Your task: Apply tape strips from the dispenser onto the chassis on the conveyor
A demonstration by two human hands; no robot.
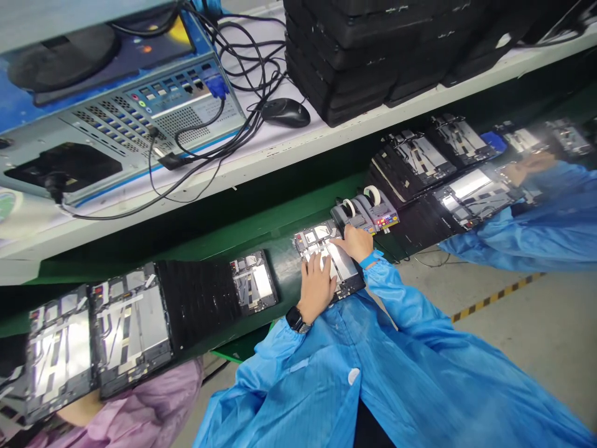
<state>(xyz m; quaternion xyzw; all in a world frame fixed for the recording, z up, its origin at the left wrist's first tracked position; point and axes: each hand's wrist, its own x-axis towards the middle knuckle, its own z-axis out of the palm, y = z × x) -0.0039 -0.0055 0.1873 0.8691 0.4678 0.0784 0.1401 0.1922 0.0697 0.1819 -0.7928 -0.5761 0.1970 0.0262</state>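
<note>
Left hand [318, 286] is flat on the opened-up device [344, 266], fingers slightly apart. Right hand's [358, 244] by its far right edge near the tape dispensers [373, 213], can't tell if it's gripping.

green bench [286, 270], an opened tablet-like device [345, 264] flat by its near edge, two tape dispensers [368, 214] toward its far edge, dark panels [196, 298] massed along its left, white shelf [261, 155] above, computer case [153, 124] at the left, mouse [285, 112] by its front edge, black trays [354, 68] stacked right
</note>
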